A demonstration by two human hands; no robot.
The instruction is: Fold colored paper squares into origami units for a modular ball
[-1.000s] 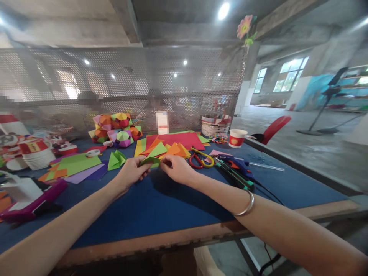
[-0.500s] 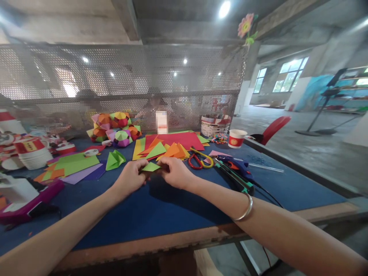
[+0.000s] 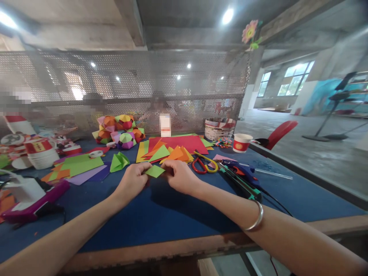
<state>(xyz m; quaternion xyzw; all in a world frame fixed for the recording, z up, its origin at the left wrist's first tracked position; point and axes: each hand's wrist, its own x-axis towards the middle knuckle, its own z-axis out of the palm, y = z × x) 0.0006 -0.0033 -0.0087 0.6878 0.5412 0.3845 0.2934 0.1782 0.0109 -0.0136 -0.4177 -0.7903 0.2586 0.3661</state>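
Left hand (image 3: 132, 179): fingers clamped on green paper (image 3: 154, 171) | right hand (image 3: 183, 177): fingers seemingly pinching opposite corner, tips partly hidden

Perforated screen (image 3: 172, 86) is running along rear of worktop (image 3: 129, 228), w/ artificial flower (image 3: 249, 32) rising at its R end. Basket (image 3: 217, 133) is sitting nr. red-and-white cup (image 3: 241, 144); stacked cups (image 3: 42, 157) are standing far L. Red chair (image 3: 283, 134) is standing past R edge; windows (image 3: 296, 80) are admitting light in R bkgd.

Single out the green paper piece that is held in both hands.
The small diamond-shaped green piece, pinched between left hand and right hand. The folded green piece, pointed green piece and flat green sheet are in neither hand.
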